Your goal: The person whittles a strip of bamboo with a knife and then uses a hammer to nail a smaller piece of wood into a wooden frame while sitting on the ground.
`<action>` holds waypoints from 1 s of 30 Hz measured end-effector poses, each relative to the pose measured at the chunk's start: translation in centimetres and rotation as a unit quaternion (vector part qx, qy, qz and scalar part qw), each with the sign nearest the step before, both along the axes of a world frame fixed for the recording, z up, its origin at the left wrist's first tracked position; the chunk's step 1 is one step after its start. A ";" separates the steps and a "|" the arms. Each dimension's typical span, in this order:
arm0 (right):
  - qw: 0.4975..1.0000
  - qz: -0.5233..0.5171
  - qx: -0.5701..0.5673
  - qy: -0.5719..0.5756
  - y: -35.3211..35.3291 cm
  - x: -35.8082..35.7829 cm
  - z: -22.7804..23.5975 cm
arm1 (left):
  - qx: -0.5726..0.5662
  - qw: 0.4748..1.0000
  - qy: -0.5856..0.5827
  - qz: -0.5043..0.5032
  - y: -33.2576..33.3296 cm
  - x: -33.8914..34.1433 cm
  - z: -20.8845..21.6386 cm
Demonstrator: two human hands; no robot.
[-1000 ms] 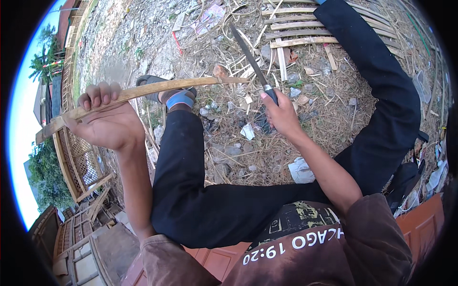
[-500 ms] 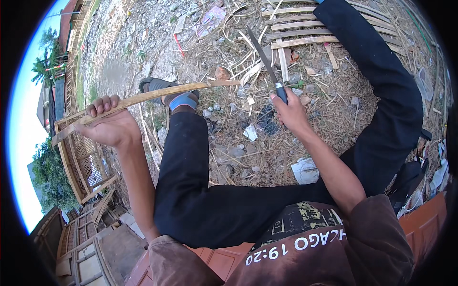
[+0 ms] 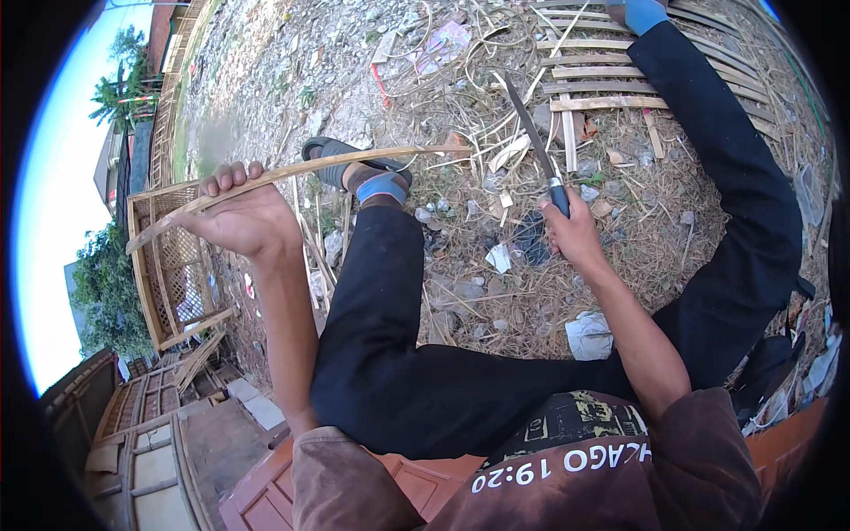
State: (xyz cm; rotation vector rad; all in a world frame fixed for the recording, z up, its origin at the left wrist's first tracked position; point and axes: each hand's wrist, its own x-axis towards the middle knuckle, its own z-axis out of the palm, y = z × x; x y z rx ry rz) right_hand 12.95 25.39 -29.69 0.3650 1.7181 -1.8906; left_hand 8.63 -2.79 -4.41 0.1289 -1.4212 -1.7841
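My left hand (image 3: 248,212) is closed around a long, slightly curved bamboo strip (image 3: 336,162) near its left end. The strip runs out to the right, past my sandalled left foot (image 3: 328,159), and thins toward its far tip. In my right hand (image 3: 571,230) is a knife (image 3: 534,137) with a dark handle, gripped in the fist with its blade pointing up and away, tilted left. The blade is apart from the strip. Thin pale shavings (image 3: 509,155) lie on the ground between strip tip and blade.
At the upper right, several bamboo slats (image 3: 602,86) lie side by side across crosspieces, by my right foot (image 3: 642,16). A latticed bamboo frame (image 3: 177,265) stands at the left. White scrap (image 3: 589,336) and a red panelled door (image 3: 407,491) are near my body.
The whole view has shifted, so everything appears farther right. Both hands keep their holds on the strip and the knife, with little change between them.
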 end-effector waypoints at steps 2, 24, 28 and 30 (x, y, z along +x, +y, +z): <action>0.999 -0.035 -0.015 -0.005 0.2 -0.2 0.2 | 0.008 1.000 -0.022 -0.012 0.8 -0.6 0.0; 0.970 0.026 0.085 0.225 1.0 0.0 4.7 | 0.145 0.966 -0.071 -0.202 5.3 -2.4 0.2; 0.971 0.083 0.096 0.205 0.7 0.3 4.1 | 0.158 0.958 -0.099 -0.217 5.6 -2.0 -0.5; 0.965 0.044 0.060 0.253 0.3 0.6 3.3 | 0.186 0.949 -0.104 -0.231 5.9 -2.2 -1.1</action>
